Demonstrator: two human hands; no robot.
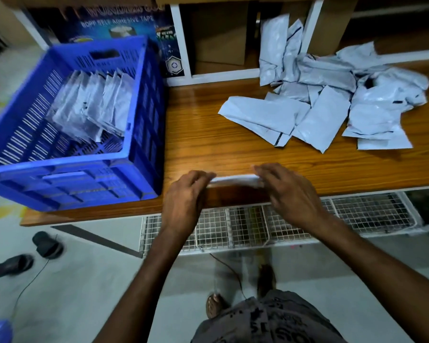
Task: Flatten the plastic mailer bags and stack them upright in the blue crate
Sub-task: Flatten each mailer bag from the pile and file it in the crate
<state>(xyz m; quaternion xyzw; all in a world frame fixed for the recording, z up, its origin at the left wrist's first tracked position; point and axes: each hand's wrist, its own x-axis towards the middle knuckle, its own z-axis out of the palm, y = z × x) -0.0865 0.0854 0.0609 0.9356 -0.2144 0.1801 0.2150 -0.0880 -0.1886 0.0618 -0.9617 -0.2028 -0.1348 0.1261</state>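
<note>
Your left hand (186,194) and right hand (291,191) each pinch one end of a white mailer bag (233,180), which you hold edge-on between them over the near edge of the wooden table (208,149). Just left of your left hand stands the blue crate (149,115), with a row of flattened bags (92,102) leaning upright inside. Beyond your right hand, well apart from it, lies a loose pile of crumpled bags (332,102).

Both hands, left (187,194) and right (286,191), pinch a white plastic mailer bag (234,180) edge-on above the wooden tabletop (221,149) beside the blue plastic crate (144,100).
</note>
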